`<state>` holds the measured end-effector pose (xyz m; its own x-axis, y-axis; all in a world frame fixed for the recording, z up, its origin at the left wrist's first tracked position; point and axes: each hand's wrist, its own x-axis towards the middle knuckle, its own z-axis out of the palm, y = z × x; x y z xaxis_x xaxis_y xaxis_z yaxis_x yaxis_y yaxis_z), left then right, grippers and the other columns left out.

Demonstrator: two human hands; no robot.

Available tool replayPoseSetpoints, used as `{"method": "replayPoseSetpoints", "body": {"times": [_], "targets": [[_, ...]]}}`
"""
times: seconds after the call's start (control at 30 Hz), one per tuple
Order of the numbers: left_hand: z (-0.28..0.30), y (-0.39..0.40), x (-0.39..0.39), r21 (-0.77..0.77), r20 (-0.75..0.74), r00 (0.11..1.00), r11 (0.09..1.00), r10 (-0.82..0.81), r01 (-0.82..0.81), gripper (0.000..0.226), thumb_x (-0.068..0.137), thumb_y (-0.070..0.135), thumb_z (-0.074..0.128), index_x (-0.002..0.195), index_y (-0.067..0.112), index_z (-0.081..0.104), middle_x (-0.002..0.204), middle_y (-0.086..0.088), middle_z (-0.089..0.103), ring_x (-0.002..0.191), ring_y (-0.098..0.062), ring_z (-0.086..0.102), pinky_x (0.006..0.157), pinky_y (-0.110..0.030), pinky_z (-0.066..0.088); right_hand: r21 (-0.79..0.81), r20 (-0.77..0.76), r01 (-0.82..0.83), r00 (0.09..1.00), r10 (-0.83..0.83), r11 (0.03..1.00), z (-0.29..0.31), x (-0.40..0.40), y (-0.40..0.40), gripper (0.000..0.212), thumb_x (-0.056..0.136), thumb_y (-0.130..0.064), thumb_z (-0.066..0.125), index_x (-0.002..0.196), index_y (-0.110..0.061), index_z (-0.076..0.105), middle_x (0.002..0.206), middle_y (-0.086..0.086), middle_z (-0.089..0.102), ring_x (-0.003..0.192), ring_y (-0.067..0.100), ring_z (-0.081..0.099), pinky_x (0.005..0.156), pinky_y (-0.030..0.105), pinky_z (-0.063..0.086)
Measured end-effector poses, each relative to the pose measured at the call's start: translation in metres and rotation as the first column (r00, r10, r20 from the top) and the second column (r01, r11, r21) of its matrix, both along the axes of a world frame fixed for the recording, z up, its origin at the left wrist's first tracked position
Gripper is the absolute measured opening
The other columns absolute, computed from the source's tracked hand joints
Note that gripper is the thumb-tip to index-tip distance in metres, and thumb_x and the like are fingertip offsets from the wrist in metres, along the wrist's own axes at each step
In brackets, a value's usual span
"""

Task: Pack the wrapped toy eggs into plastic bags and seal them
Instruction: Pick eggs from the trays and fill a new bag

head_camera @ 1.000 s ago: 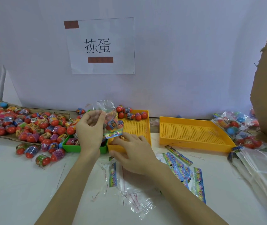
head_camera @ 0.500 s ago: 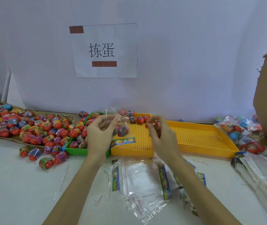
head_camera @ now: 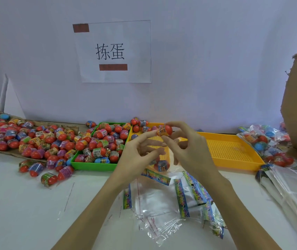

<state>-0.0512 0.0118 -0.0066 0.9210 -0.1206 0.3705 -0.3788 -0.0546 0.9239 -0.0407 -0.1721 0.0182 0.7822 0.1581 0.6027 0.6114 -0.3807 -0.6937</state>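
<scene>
One wrapped egg [head_camera: 165, 130] pinched in right hand [head_camera: 189, 150] fingertips; left hand [head_camera: 137, 157] holds the bag [head_camera: 160, 165] below the pinch. Looks light, hard, slick wrap: grip round its middle.

Single head-worn view, wide-angle, looking forward and down over the table [head_camera: 17, 204] toward the wall [head_camera: 216, 69] (close range; the forearms enter from below).

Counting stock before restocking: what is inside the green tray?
The green tray is heaped with wrapped toy eggs, mostly red-orange with coloured bands, plus one blue one near the front. Its floor and any eggs lower down are covered by the heap.
</scene>
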Motion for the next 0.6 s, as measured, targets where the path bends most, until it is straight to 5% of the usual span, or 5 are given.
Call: {"method": "replayPoseSetpoints", "body": {"times": [0.13,0.27,0.6], "targets": [[-0.0017,0.0002,0.0,0.006,0.011,1.0,1.0,0.002,-0.002,0.05,0.097,0.008,0.074,0.14,0.029,0.062,0.114,0.003,0.079,0.099,-0.02,0.079,0.083,-0.035,0.065,-0.044,-0.04,-0.023,0.999,0.021,0.999,0.0003,0.0008,-0.0015,0.029,0.097,-0.023,0.07,0.125,-0.028,0.064,0.086,-0.009,0.067,0.056,0.016,0.066,0.054,0.037,0.057],[-0.0016,0.0005,-0.0006,0.025,0.013,1.0,0.999,0.027,-0.027,0.061,0.09,0.026,0.082,0.146,0.032,0.059,0.119,0.005,0.076,0.099,-0.017,0.077,0.078,-0.036,0.066,-0.147,-0.041,-0.073,0.997,0.068,0.986,0.0,-0.0004,-0.0021,0.034,0.1,-0.019,0.063,0.13,-0.035,0.063,0.1,-0.007,0.068,0.072,0.012,0.07,0.067,0.034,0.06],[-0.001,-0.0042,-0.0006,0.023,0.069,0.997,1.0,0.019,-0.021,0.048,0.095,0.023,0.079,0.14,0.033,0.063,0.108,-0.004,0.077,0.089,-0.024,0.079,0.074,-0.041,0.067,-0.126,0.003,-0.068,0.998,0.069,0.99,-0.0027,-0.0029,0.0014,0.009,0.104,-0.023,0.06,0.113,-0.022,0.062,0.082,-0.006,0.073,0.05,0.011,0.066,0.049,0.031,0.054]]}}
